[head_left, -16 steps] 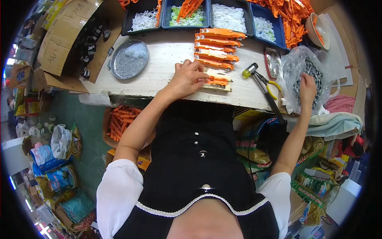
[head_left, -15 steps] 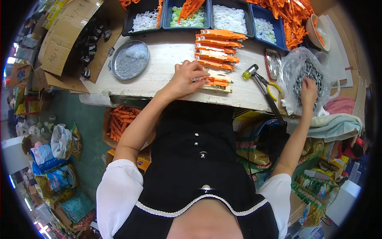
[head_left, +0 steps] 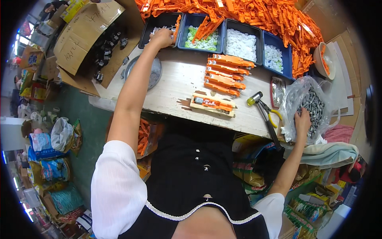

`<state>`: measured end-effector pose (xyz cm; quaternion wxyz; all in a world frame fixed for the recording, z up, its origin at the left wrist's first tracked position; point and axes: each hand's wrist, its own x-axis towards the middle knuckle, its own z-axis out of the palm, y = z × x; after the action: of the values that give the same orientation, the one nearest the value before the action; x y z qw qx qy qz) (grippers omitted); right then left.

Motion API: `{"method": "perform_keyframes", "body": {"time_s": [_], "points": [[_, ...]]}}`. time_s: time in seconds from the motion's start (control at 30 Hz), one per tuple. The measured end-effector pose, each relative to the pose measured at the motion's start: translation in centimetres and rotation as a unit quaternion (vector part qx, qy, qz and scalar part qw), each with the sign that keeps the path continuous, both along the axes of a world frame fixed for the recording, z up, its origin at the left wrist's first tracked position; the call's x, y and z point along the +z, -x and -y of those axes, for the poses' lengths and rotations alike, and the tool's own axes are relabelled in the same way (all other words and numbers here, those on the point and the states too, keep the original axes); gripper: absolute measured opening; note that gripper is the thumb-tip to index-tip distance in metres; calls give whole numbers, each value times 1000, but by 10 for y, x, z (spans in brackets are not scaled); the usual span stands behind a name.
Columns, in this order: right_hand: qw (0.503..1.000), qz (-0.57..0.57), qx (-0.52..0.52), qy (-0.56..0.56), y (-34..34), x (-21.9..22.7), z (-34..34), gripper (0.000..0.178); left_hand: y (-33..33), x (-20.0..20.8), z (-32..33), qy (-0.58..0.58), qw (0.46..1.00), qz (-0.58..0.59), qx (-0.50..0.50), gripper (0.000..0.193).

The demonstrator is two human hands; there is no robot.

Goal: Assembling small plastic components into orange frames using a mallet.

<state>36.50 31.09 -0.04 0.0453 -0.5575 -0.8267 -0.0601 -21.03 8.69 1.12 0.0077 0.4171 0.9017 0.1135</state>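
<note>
My left hand (head_left: 162, 38) reaches into the dark bin of small white plastic parts (head_left: 154, 30) at the back left, its bent fingers drawn together over them. Whatever they pinch is hidden. At the right, my right hand (head_left: 303, 121) is curled at the clear plastic bag (head_left: 287, 104) among many small dark grey parts (head_left: 314, 104). What its fingers hold is too small to make out. Near the table's front edge, an orange plastic shell (head_left: 217, 104) with small parts inside lies in a pale block-like holder (head_left: 198, 95), touched by neither hand. Several assembled orange pieces (head_left: 227, 73) are lined up behind it.
Bins of green-white rings (head_left: 205, 42), white discs (head_left: 240, 44) and pale pieces (head_left: 273, 57) stand beside a large orange heap (head_left: 274, 20). A hammer (head_left: 258, 99) and yellow-handled pliers (head_left: 274, 115) lie mid-right. A round grey dish (head_left: 155, 73) is under my left forearm.
My left hand has left the orange shell in the holder and moved back and left to the white-parts bin. My right hand stays at the bag of grey parts. The view has shifted.
</note>
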Motion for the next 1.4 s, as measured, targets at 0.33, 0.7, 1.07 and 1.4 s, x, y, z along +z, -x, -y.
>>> {"method": "perform_keyframes", "body": {"time_s": [0.33, 0.7, 1.07, 1.4], "points": [[997, -72, 26, 8, -3, -4, 0, 26, 18, -6, 15, -141, 986, 78, -51, 23], [978, -205, -14, 47, 1, 3, 5, 26, 11, 1, 43, -467, 783, 403, 82, 11], [995, -80, -40, 36, 2, -4, -6, 25, -36, 6, 136, -392, 855, 340, 13, 20], [993, -111, 20, -46, -5, -4, -11, 22, -56, -20, 169, -238, 970, 55, -14, 15]]}}
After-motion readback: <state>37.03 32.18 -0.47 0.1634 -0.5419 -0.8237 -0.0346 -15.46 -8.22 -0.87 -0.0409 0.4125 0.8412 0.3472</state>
